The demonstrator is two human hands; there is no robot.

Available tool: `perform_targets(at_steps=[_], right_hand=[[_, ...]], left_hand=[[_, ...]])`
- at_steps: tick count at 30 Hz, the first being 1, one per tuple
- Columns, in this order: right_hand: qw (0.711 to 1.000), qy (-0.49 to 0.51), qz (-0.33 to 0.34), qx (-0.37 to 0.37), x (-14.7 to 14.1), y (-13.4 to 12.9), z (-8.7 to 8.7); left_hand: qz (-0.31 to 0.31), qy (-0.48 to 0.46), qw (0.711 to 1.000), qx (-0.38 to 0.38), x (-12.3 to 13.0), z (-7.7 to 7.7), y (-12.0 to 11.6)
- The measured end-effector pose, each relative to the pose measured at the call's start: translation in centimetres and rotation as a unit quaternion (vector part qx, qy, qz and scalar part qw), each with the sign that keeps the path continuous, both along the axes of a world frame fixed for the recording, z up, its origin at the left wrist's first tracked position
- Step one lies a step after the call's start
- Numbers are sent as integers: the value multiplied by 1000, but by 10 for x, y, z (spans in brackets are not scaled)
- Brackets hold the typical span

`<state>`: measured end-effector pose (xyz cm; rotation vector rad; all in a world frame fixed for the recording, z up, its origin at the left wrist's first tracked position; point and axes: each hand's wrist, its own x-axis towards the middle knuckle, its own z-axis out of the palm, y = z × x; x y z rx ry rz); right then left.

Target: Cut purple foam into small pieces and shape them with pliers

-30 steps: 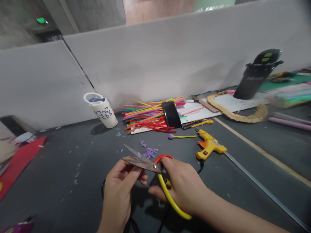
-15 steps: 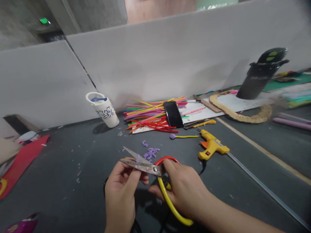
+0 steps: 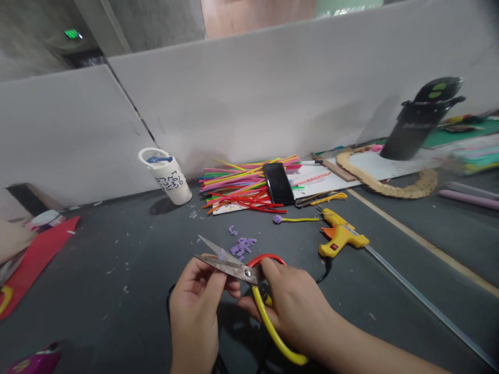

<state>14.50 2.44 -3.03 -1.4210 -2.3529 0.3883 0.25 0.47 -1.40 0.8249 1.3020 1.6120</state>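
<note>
My right hand [image 3: 294, 298] is closed around the handles of a pair of scissors [image 3: 241, 270], one handle red and one yellow. The blades point left and stand apart. My left hand [image 3: 202, 306] has thumb and fingers pinched together at the lower blade; what they hold, if anything, is hidden behind it. A small purple bit [image 3: 221, 254] shows between the blades. Just beyond the scissors lies a little heap of cut purple pieces [image 3: 242, 246]. Farther back rests a yellow stem [image 3: 300, 219] with a purple ball [image 3: 277, 219] at its end.
To the right lies a yellow glue gun [image 3: 343, 234] with a long clear glue stick. Behind are colourful pipe cleaners [image 3: 234, 182], a phone [image 3: 279, 183], a white cup [image 3: 171, 182] and a black bottle [image 3: 417, 124]. Red sheet [image 3: 42, 254] at left.
</note>
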Motion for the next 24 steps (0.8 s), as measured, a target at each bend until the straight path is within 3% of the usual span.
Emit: perform_targets(at_steps=[24], right_hand=[[1000,-16,-16,6,-1,-1,0]], left_hand=[[-26,17,999,9,-3,3,1]])
